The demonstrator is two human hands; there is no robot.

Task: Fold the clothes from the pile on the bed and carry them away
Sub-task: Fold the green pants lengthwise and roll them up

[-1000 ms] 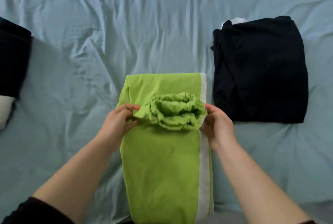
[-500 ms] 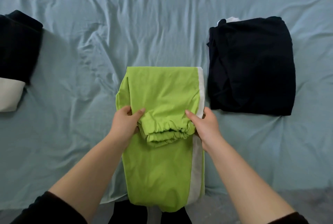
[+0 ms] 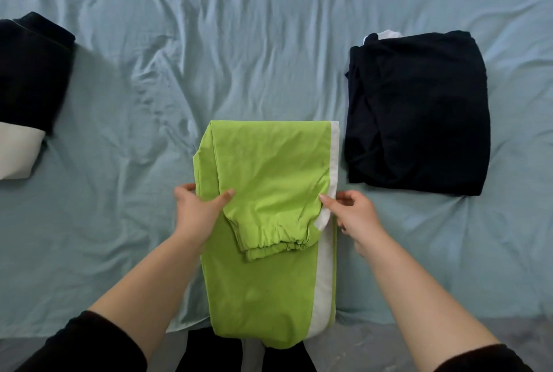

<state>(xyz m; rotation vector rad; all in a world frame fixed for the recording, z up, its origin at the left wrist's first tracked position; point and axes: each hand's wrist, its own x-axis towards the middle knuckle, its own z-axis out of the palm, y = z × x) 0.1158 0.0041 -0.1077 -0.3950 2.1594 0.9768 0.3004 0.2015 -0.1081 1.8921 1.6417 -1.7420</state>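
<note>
Nearest the camera, the lime-green trousers (image 3: 269,288) with a white side stripe lie on the pale blue bedsheet (image 3: 239,42), their long axis running straight away from the person, the near end hanging just over the bed's edge. The cuffed leg ends (image 3: 276,247) are folded toward the person over the lower layer, so the doubled part sits at the far half and the elastic cuffs rest about midway along the length. The left hand (image 3: 196,211) pinches the left edge of this folded layer, thumb on top of the cloth and fingers curled beneath; the right hand (image 3: 354,216) does the same at the striped right edge, thumb over the fabric and fingers partly closed under it. Both hands sit level with each other on opposite sides of the trousers, equally near, so the garment lies directly between them; any further fold would likely run along that same near-to-far axis. Just beyond the right hand, close beside the trousers without clearly touching them, lies a folded black garment (image 3: 419,114) with a bit of white showing at its far corner. Well apart at the left edge sits another dark garment (image 3: 33,69) atop something white (image 3: 16,153).
</note>
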